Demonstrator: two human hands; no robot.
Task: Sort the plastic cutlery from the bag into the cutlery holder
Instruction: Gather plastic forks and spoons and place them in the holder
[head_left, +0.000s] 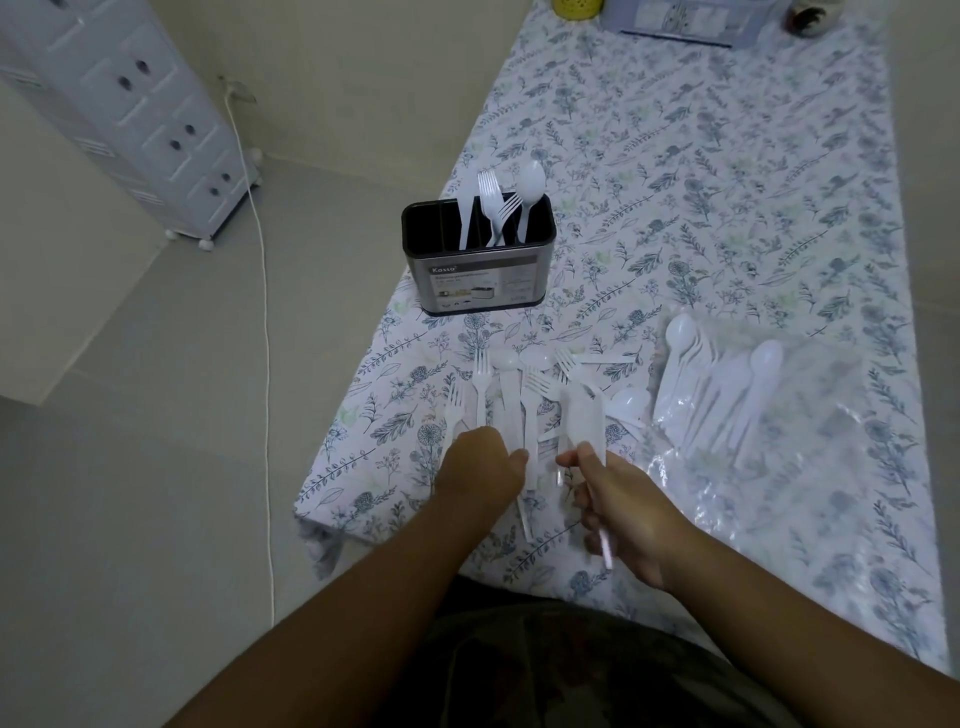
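A black oblong cutlery holder with a grey printed label (478, 260) stands upright on the bench under a floral blue-and-white cloth (727, 182), close to the cloth's left edge. Inside it stand a white plastic knife (467, 215), two white plastic forks (491, 200) and a white plastic spoon (531, 189), handles down, apparently in separate slots. Nearer the person than the holder, a loose scatter of white plastic forks, knives and spoons (511, 387) lies flat on the cloth. To the right of that scatter, and well nearer than the holder, lies a clear crinkled plastic bag (779, 467) with more white spoons (727, 384) inside. The left hand (483, 465) sits at the near end of the scatter, its fingers curled around the handles of pieces there. The right hand (618, 512) is just beside it, its fingers grasping a few white knife-like pieces (582, 421) that point towards the holder.
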